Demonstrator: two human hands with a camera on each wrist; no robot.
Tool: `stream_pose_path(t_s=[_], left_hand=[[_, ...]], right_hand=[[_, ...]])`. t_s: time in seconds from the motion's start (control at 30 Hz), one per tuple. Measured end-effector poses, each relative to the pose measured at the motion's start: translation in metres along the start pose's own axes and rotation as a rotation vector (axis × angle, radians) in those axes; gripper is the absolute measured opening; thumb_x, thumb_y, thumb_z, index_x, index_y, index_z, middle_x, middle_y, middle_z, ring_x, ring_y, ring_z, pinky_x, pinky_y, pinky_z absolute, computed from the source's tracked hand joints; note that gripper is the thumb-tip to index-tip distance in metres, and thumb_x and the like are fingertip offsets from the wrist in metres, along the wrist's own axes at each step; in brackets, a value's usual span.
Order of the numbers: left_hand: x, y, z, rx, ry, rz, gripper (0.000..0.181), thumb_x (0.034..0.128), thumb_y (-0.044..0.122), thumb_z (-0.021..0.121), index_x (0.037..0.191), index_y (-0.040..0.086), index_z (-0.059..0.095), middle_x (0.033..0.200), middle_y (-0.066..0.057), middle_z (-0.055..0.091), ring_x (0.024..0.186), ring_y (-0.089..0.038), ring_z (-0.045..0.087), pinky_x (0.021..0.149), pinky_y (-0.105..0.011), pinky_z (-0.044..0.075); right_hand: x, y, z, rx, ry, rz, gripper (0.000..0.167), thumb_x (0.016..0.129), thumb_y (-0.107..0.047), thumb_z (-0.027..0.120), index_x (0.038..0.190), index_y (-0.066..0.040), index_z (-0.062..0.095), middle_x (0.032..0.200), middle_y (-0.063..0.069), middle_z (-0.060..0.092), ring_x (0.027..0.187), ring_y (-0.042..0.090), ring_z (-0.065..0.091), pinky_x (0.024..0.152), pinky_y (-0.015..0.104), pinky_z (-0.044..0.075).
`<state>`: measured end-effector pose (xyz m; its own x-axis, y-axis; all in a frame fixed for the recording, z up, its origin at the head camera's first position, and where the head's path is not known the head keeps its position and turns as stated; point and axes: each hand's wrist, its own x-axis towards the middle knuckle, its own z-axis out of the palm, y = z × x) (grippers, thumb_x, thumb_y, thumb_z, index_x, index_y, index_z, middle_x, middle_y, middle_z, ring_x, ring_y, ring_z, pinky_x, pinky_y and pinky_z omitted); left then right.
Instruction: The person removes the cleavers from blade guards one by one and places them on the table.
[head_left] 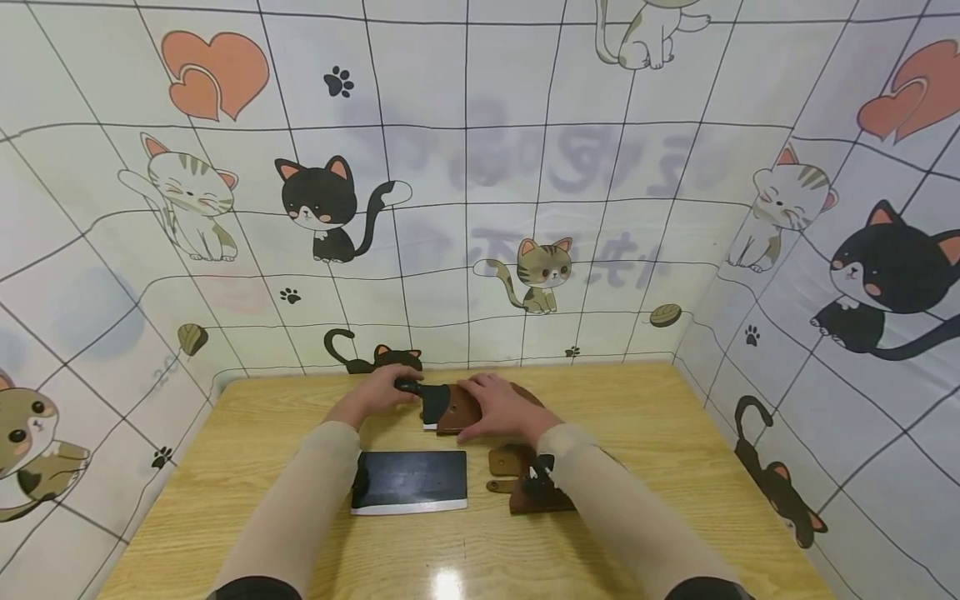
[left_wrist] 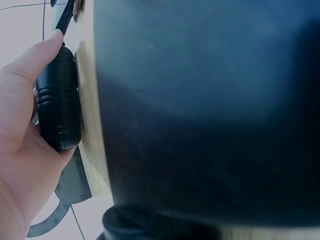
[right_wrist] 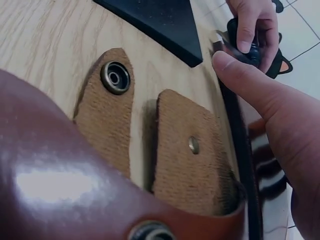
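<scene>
The head camera is facing forward and down from above, taking in the counter [head_left: 645, 425] and the wall [head_left: 465, 179] behind. The left wrist camera is sitting very near a dark blade [left_wrist: 200, 90], tipping the counter sideways. The right wrist camera is peering across the counter from close over a brown sheath [right_wrist: 55, 150]. All three views are sharing the left fingers [right_wrist: 246, 30] and a black handle [left_wrist: 59, 100].

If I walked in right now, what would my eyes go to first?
Probably the cartoon cats, like the black-and-white cat on the wall behind the table. Next, at the table's far side, the left hand grips a black knife handle while the right hand holds the brown leather cover. Nearer the person, a broad dark blade lies bare.
</scene>
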<state>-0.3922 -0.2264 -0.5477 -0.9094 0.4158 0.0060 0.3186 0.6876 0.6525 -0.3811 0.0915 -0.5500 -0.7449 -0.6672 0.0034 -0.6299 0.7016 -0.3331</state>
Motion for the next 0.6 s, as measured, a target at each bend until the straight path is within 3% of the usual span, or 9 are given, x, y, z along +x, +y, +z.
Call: stream_pose_path(t_s=[0.33, 0.6], left_hand=[[0.005, 0.001, 0.004, 0.032, 0.015, -0.044, 0.052, 0.1011, 0.026, 0.085, 0.149, 0.011, 0.07, 0.157, -0.018, 0.06, 0.151, -0.045, 0.049, 0.12, -0.063, 0.041], [0.005, 0.006, 0.007, 0.046, 0.049, -0.083, 0.044, 0.1012, 0.019, 0.084, 0.142, 0.008, 0.074, 0.153, -0.017, 0.063, 0.148, -0.044, 0.052, 0.12, -0.061, 0.042]], right_hand=[[0.003, 0.0, 0.009, -0.011, 0.027, 0.007, 0.119, 0.085, -0.071, 0.087, 0.173, -0.011, 0.036, 0.168, 0.015, 0.043, 0.157, 0.039, 0.037, 0.128, 0.059, 0.029], [0.005, 0.001, 0.01, -0.043, 0.033, 0.003, 0.118, 0.085, -0.079, 0.082, 0.173, -0.013, 0.038, 0.164, 0.01, 0.047, 0.155, 0.034, 0.041, 0.128, 0.056, 0.032]])
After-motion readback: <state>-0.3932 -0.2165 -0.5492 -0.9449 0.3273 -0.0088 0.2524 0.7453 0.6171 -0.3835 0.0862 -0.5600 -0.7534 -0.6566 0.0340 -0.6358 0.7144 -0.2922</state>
